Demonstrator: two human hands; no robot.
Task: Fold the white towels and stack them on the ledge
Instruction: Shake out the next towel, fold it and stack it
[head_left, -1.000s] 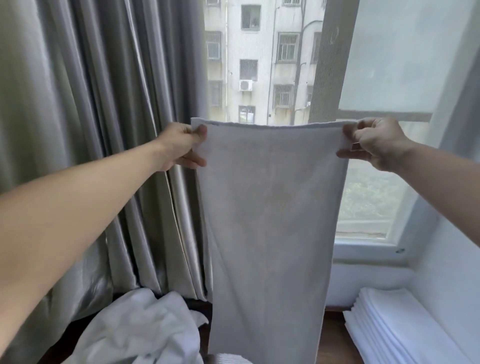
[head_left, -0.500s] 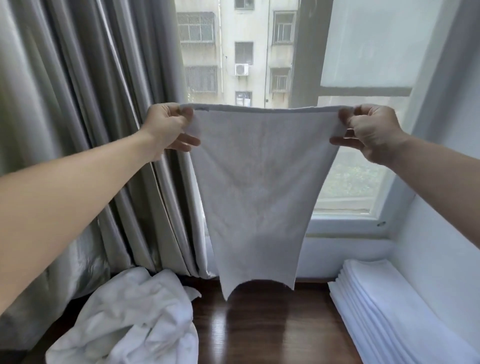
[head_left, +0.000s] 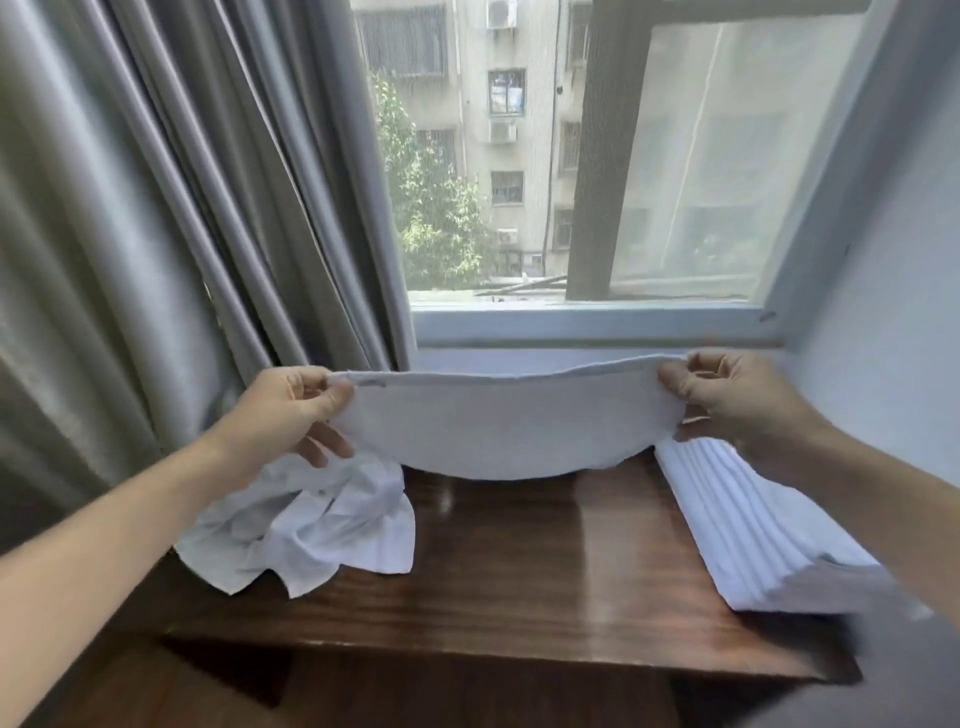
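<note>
Towel (head_left: 511, 431): white cloth, matt, with a fine nubbly pile. Crumpled pile (head_left: 311, 530): thinner white cloth, creased and matt. Folded stack (head_left: 753, 530): white cloth, matt, its layered edges showing as soft ridges. Ledge (head_left: 545, 561): dark wood with visible grain, polished to a gloss that reflects the window light. Curtain (head_left: 171, 208): grey cloth, smooth, with a slight satin sheen along the pleats.

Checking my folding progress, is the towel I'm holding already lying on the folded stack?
No, both hands hold the towel stretched above the ledge, left of the stack.
</note>
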